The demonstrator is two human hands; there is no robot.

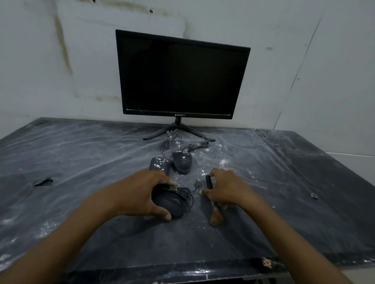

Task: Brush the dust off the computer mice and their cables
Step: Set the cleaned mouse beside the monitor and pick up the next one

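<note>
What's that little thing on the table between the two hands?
In the head view, a USB plug on a cable lies between the left hand and right hand.

A black monitor (181,76) with a dark screen is set on a three-legged stand (178,130) at the far edge of the table (74,149), close to a pale, stained wall (57,50). The tabletop is covered by dark, wrinkled plastic sheeting (287,189) streaked with white dust. A tear (43,181) is seen in the sheeting at the left, and a small scrap (314,196) lies at the right.
</note>
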